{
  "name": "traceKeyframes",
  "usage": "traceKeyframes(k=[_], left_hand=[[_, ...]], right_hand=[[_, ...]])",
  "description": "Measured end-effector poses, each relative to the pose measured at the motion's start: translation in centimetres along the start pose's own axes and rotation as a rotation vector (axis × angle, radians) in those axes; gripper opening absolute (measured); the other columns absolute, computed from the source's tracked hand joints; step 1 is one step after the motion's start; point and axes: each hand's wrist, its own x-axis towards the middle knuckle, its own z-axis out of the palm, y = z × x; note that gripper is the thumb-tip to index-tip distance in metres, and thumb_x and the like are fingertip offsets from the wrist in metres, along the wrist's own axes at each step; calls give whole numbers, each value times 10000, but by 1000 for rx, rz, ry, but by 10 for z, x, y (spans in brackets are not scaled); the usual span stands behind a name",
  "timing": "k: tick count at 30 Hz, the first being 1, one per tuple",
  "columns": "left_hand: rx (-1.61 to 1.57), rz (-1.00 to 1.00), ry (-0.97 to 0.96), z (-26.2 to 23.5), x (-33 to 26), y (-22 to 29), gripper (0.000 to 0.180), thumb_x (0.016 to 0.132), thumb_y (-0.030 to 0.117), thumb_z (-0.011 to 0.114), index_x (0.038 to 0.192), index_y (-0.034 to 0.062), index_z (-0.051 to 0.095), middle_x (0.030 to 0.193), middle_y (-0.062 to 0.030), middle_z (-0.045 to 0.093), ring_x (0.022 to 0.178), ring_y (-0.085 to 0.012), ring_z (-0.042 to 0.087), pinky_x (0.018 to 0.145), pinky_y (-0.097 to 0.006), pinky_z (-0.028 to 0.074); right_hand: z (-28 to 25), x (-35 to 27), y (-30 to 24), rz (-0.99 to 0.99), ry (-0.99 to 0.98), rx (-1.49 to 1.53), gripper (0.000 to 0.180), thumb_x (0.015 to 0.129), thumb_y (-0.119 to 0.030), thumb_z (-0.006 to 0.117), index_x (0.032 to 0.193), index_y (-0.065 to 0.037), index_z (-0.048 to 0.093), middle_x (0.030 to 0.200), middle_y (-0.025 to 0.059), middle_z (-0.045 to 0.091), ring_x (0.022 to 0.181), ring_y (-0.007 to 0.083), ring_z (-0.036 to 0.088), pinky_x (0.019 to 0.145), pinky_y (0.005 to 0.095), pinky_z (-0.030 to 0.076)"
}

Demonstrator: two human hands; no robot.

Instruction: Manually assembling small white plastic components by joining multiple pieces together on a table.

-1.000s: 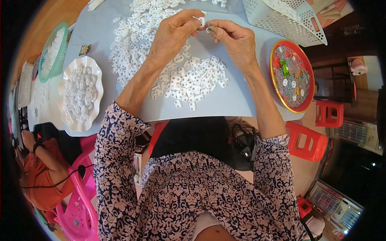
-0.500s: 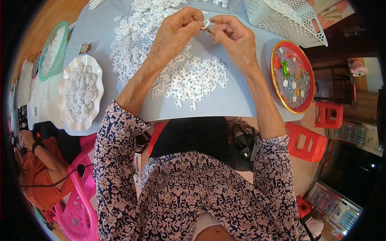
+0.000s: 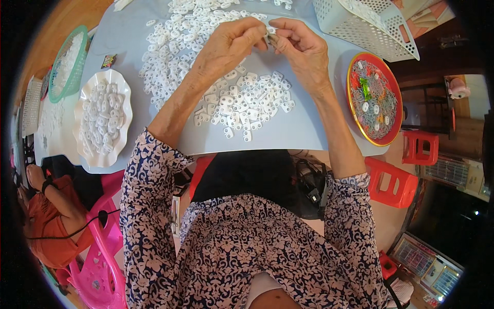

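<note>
Both hands are meeting over a small white piece (image 3: 271, 31) at the upper centre of the frame.

The left hand's (image 3: 225, 45) fingers are narrowing to a pinch at the piece's left; the right hand's (image 3: 307, 51) thumb and forefinger are closing in from its right, though whether they are gripping it I cannot tell. Neither hand is clearly lying nearer, and the fingers are hiding its long axis. Below, mid-frame, a loose heap of two-holed white pieces (image 3: 249, 103) is lying on the pale surface (image 3: 303, 129); a larger spread (image 3: 167, 67) is reaching toward the top edge. At right, a red tray (image 3: 380, 62) is holding grey bits; at left, a scalloped plate (image 3: 105, 160) is holding more white pieces. Beyond it, a small wrapper (image 3: 108, 61) is showing colours but no readable writing.
</note>
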Motion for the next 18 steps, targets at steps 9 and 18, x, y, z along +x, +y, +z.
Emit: traceKeyframes(k=[9, 18], left_hand=[[25, -113, -53, 1, -2, 7, 307, 957, 252, 411, 806, 14, 533, 657, -26, 517, 610, -98, 477, 573, -258, 418], [86, -96, -90, 3, -4, 8, 306, 957, 245, 408, 794, 5, 501, 659, -59, 502, 611, -122, 482, 582, -275, 429]], right_hand=[[6, -2, 3, -48, -30, 5, 292, 801, -53, 684, 1085, -30, 618, 807, 3, 622, 691, 57, 556, 637, 197, 476], [5, 0, 11, -109, -31, -147, 250, 753, -74, 725, 985, -30, 642, 693, -7, 584, 622, 53, 549, 578, 201, 477]])
